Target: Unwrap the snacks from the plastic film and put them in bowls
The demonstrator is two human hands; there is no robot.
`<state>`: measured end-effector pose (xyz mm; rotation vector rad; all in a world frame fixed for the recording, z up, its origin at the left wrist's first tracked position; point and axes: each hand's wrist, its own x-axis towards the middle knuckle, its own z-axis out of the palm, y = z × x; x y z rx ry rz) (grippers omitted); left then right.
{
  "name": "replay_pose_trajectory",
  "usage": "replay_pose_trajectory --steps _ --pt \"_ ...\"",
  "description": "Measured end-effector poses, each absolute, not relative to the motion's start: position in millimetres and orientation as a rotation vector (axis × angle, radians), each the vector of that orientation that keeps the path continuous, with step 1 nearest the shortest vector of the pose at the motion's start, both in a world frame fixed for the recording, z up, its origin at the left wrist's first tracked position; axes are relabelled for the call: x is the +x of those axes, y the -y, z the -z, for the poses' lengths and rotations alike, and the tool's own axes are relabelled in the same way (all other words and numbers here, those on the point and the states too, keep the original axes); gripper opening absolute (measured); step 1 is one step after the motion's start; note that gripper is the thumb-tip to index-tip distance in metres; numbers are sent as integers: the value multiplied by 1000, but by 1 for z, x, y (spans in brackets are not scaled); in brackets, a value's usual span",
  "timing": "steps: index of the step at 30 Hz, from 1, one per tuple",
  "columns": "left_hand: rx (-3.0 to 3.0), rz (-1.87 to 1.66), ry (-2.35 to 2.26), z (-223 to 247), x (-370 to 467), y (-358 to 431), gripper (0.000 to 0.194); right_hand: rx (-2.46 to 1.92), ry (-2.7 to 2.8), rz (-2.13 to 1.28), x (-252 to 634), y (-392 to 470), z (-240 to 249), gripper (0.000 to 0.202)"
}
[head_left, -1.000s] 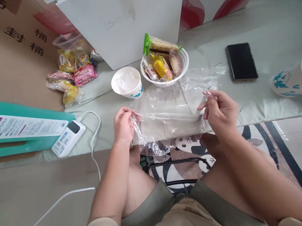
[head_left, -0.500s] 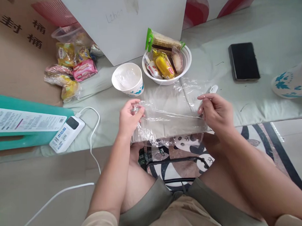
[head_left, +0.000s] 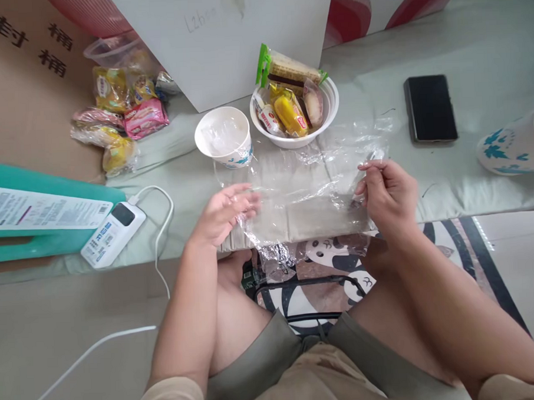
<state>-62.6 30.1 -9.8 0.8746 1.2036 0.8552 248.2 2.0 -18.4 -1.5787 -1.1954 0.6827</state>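
At the upper left of the frame stands a cardboard box (head_left: 19, 104) with dark printed characters, and below it, at the left edge, a green container (head_left: 50, 212) with a white label. A white power bank (head_left: 113, 235) with a dark display lies against the container's right end, and a white cable (head_left: 158, 256) is plugged into it and drops over the bench's front edge. To the right of the cardboard, wrapped snacks (head_left: 146, 118) lie in a heap beside a clear tub (head_left: 119, 48).

The left hand (head_left: 225, 212), just left of centre, is open, its fingers spread and slightly blurred at the near left part of a sheet of clear plastic film (head_left: 304, 186); whether they touch it I cannot tell. Above it stands a paper cup (head_left: 241, 155) with crumpled clear plastic inside, in front of a white box (head_left: 233, 42).

The film lies at the centre of the frame, its near edge hanging past the bench (head_left: 464, 56). Just above it, a white bowl (head_left: 331, 109) holds packaged snacks. The right hand (head_left: 389, 189) pinches the film's right side between thumb and fingers. Farther right lies a black phone (head_left: 431, 108), then a leaf-printed cup (head_left: 516, 139) at the right edge.
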Motion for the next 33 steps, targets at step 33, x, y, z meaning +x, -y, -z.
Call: replay_pose_trajectory --steps 33 --pt "1068 -898 -1391 12 -52 -30 23 -1521 1246 -606 253 -12 21 14"
